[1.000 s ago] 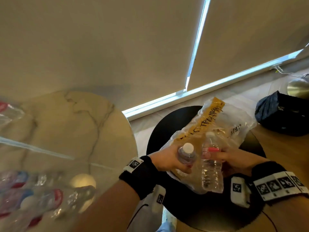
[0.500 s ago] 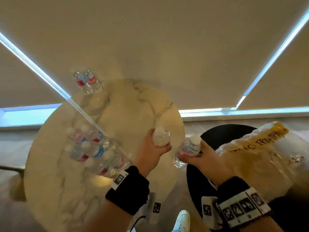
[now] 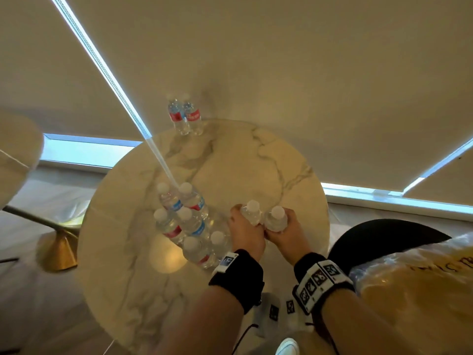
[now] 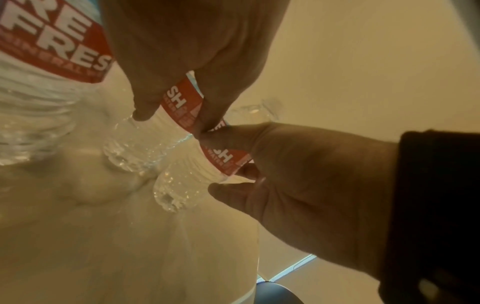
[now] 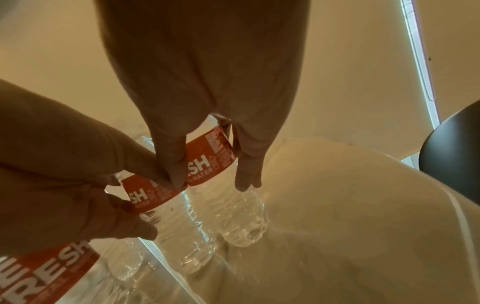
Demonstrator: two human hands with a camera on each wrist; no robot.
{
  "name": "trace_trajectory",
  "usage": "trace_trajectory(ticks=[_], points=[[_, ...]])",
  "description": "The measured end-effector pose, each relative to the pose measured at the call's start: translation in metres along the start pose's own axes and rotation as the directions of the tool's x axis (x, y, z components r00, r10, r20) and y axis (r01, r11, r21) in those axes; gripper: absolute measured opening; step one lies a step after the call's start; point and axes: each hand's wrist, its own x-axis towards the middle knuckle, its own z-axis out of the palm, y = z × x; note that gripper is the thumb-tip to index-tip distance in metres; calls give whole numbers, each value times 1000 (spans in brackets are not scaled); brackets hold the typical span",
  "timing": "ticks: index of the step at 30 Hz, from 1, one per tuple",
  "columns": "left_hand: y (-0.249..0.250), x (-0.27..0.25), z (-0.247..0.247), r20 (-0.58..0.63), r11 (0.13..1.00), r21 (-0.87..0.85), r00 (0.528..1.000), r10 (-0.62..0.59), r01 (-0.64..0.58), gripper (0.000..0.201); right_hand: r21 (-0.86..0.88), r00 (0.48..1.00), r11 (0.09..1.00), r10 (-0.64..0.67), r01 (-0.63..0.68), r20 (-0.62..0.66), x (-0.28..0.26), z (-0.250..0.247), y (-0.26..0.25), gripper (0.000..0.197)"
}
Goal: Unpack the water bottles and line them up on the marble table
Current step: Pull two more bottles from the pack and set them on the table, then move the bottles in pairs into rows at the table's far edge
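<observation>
Underneath everything, a round marble table (image 3: pixel 256 160), cream with grey veins, glossy enough to mirror a window gap as a bright stripe. On a brass cone foot (image 3: pixel 57 252) at the left. Beige blinds (image 3: pixel 256 60) all round the far side, with strips of daylight at their lower edges and between panels. Pale floor below. To the right, a lower black round table (image 3: pixel 378 234), and on it a crinkled clear bag (image 3: pixel 419 290) with a yellow panel and black handwriting. Over the near right part of the marble, both hands side by side, knuckles touching. Left hand (image 3: pixel 247 234) wrapped around the red label of a bottle (image 3: pixel 252 212); right hand (image 3: pixel 282 235) wrapped around the label of a second bottle (image 3: pixel 275 219). Both bottles upright, white caps up, just beside each other; from the wrist views, clear ribbed bases (image 5: pixel 244 232) down at the marble, though contact or a thin gap cannot be told. Immediately left of the hands, a cluster of six bottles (image 3: pixel 186 221) standing in pairs, red and blue labels mixed. At the far rim, well apart from the cluster, two more bottles (image 3: pixel 185 116) touching, red labels facing the camera. Black wristbands with square printed markers on both wrists. A white shoe tip (image 3: pixel 288 347) on the floor at the bottom edge.
</observation>
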Motion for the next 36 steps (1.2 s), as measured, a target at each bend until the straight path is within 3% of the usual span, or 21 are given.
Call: trace_trajectory(ticks=[3, 6, 9, 13, 18, 22, 25, 28, 30, 33, 36], points=[[11, -10, -8, 82, 998, -36, 996, -45, 48, 88, -26, 999, 999, 25, -24, 45, -2, -7, -3, 72], [24, -19, -24, 142, 999, -50, 990, 9, -1, 96, -115, 997, 992, 55, -49, 52, -15, -19, -16, 91], [46, -32, -49, 159, 993, -39, 981, 115, -110, 99, -188, 999, 982, -32, 23, -45, -40, -32, -44, 91], [71, -42, -94, 148, 962, -11, 951, 273, -274, 75, -245, 972, 957, -190, 153, -136, -73, -24, -87, 63], [70, -19, -175, 83, 890, 29, 888, 452, -455, 34, -243, 961, 930, -276, 274, 25, -92, 36, -134, 28], [42, 50, -231, 106, 875, 158, 889, 445, -457, 27, -429, 957, 855, -265, 290, 120, -56, 103, -161, 29], [24, 107, -255, 284, 816, 325, 873, 397, -477, 37, -575, 974, 786, -168, 227, 154, -21, 144, -177, 39], [13, 143, -263, 493, 720, 432, 810, 316, -543, 48, -670, 988, 731, -35, 127, 150, 2, 173, -186, 47], [8, 153, -263, 575, 669, 448, 764, 291, -593, 49, -716, 993, 694, 8, 78, 115, 10, 185, -187, 43], [4, 163, -261, 627, 670, 384, 712, 317, -636, 42, -763, 997, 645, 13, 46, 72, 18, 190, -189, 34], [7, 178, -258, 629, 706, 339, 708, 322, -622, 33, -781, 998, 624, 37, 24, 60, 27, 183, -198, 26]])
